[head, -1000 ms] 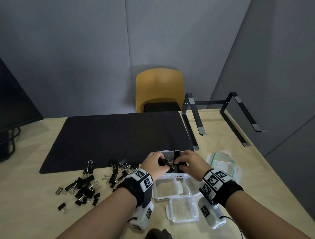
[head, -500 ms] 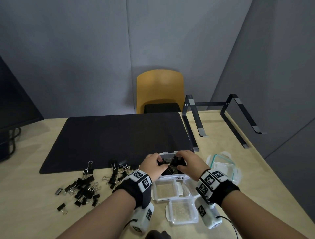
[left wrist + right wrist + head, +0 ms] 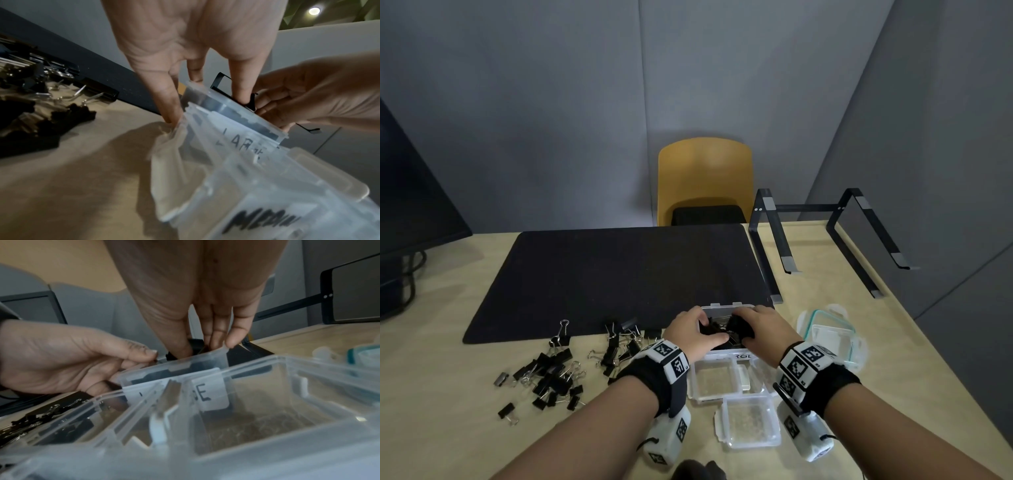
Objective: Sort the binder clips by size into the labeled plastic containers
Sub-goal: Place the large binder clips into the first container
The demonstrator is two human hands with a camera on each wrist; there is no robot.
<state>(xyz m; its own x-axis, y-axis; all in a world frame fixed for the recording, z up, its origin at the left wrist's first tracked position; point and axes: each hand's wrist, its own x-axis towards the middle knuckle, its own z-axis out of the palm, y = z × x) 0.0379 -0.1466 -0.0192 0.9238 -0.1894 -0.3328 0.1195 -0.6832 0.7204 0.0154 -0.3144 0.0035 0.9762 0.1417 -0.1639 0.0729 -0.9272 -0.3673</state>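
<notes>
Closest sit two see-through tubs [image 3: 751, 425] with nothing in them, light and a bit bendy. Just past them, both hands reach into the tub marked LARGE [image 3: 726, 354]. The left hand [image 3: 690, 330] pinches its side wall. The right hand [image 3: 763, 327] pinches a big clip [image 3: 195, 345], hard and springy, best held by its black body. More binder clips [image 3: 551, 373] lie left on the surface.

The head camera looks down from above; both wrist cameras sit close, sharing the box [image 3: 236, 129] under the fingers.
</notes>
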